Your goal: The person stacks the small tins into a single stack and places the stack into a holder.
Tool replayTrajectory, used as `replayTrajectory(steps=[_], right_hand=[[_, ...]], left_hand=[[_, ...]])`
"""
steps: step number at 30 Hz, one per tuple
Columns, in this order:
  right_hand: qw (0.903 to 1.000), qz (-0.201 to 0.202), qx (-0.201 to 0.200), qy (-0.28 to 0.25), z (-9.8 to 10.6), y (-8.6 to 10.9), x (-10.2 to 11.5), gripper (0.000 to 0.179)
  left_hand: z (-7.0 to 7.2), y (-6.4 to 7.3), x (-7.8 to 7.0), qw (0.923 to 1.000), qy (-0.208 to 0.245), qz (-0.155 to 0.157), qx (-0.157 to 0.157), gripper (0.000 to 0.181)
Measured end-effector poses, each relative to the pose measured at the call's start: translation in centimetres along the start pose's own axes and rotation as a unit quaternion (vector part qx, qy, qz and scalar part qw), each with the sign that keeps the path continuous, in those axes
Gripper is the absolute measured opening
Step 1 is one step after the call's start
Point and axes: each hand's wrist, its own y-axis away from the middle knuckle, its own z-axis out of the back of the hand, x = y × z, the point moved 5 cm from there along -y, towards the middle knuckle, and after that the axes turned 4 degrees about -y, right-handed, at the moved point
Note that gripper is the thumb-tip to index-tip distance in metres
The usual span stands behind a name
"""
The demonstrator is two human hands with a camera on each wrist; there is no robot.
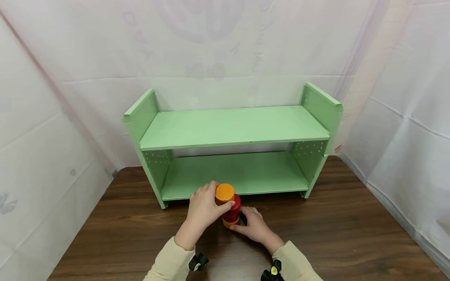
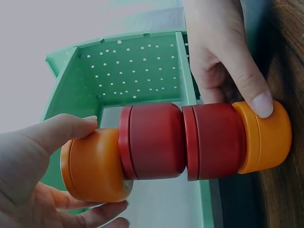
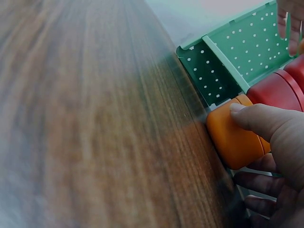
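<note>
Four small lidded round containers would be several in one column: the top orange canister (image 2: 97, 164), the upper red canister (image 2: 156, 141), the lower red canister (image 2: 216, 141) and the bottom orange canister (image 2: 270, 137). My left hand (image 1: 204, 207) grips the top orange one between thumb and fingers, at the upper red one's lid. It sits slightly off line from those below. Around the bottom orange canister, on the table, my right hand (image 1: 254, 224) holds with thumb and fingers. The column leans a little in the head view.
A green two-tier shelf (image 1: 232, 127) stands on the dark wooden table (image 1: 133, 242) right behind the column. Its side panels have small holes. White sheeting (image 1: 225, 50) hangs behind and at both sides.
</note>
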Motion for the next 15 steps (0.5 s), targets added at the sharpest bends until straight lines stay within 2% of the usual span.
replayTrajectory(steps=[15], right_hand=[[1.0, 0.003, -0.004, -0.001, 0.04, 0.0, 0.25, 0.051]], left_hand=[[-0.51, -0.15, -0.24, 1.0, 0.007, -0.001, 0.004, 0.056]])
